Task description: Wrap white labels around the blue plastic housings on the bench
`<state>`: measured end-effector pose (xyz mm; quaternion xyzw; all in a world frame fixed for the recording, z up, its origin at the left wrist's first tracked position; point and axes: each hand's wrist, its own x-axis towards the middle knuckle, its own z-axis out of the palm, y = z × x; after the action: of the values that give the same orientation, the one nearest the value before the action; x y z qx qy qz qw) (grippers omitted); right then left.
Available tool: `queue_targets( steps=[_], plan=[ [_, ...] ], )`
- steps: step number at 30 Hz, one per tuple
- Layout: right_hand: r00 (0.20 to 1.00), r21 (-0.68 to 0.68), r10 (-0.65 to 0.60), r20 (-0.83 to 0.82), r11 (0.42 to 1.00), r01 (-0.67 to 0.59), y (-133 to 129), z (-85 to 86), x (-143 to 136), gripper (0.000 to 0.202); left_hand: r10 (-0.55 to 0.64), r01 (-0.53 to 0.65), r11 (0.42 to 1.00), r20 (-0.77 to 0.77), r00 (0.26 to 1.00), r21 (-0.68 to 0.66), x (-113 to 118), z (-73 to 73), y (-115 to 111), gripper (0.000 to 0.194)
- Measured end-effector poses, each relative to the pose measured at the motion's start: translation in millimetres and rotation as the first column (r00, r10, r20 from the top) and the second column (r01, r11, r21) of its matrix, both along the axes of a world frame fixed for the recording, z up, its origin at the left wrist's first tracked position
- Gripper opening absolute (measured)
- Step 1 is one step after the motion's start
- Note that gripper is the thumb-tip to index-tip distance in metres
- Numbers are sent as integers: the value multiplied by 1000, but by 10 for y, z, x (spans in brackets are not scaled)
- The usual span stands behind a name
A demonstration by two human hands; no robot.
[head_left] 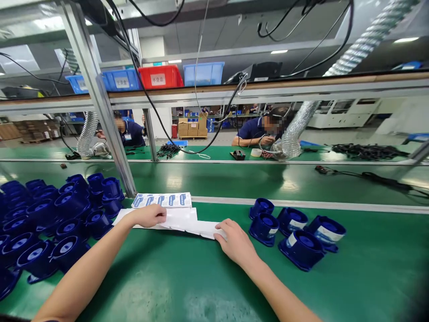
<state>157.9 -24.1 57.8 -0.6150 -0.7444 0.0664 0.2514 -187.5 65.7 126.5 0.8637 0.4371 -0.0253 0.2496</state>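
White label sheets (181, 216) lie overlapping on the green bench in front of me, their plain side up. My left hand (150, 216) is closed, with its curled fingers on the left part of these sheets. At the right end of a white strip (206, 228), my right hand (234, 241) pinches the edge between thumb and fingers. Just behind them rests a sheet of blue-printed labels (162, 200). To the right of my right hand stand several dark blue plastic housings (301, 248) with white labels on their sides.
Many dark blue housings (69, 250) without visible labels crowd the left side. A metal post (107, 112) rises behind them. Two people in navy shirts (251, 130) work across the bench. Blue and red bins (161, 77) sit on the overhead shelf; a black cable (157, 114) hangs down.
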Motion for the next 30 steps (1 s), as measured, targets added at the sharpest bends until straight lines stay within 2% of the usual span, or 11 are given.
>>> queue_targets(
  steps=[2, 4, 5, 7, 8, 9, 10, 15, 19, 25, 30],
  plan=[
    [999, 173, 49, 11, 984, -50, -77, 39, -58, 29, -17, 21, 999, 126, 992, -30, 96, 92, -112, 25],
    [990, 358, 133, 50, 923, -142, -167, 74, -155, 35, -16, 35, 996, 222, 975, -79, 215, 125, -231, 25],
    [977, 468, 190, 96, 858, -213, -216, 85, -213, 36, -11, 39, 994, 259, 966, -105, 276, 120, -288, 25],
    [930, 653, 289, 228, 663, -366, -309, 91, -335, 38, 2, 49, 986, 310, 951, -158, 390, 78, -388, 25],
    [903, 705, 317, 290, 568, -425, -348, 86, -393, 39, 10, 53, 982, 327, 945, -183, 440, 48, -431, 25],
    [882, 727, 331, 335, 504, -465, -377, 77, -446, 39, 18, 55, 977, 340, 940, -204, 485, 16, -470, 24],
    [872, 731, 337, 355, 481, -484, -396, 67, -491, 39, 26, 56, 973, 350, 936, -222, 525, -14, -505, 24],
    [866, 743, 346, 362, 453, -492, -403, 43, -585, 33, 50, 56, 963, 383, 922, -262, 635, -104, -625, 30],
    [858, 767, 386, 339, 415, -489, -422, 71, -564, 26, 40, 56, 970, 382, 923, -237, 579, -102, -560, 33],
    [795, 763, 529, 297, 370, -530, -458, 94, -517, 24, 49, -18, 991, 244, 969, -129, 154, -56, -97, 34],
    [783, 753, 539, 311, 363, -549, -377, 1, -337, 34, 219, -219, 976, 32, 975, -2, -217, -40, 193, 30]
  ],
)
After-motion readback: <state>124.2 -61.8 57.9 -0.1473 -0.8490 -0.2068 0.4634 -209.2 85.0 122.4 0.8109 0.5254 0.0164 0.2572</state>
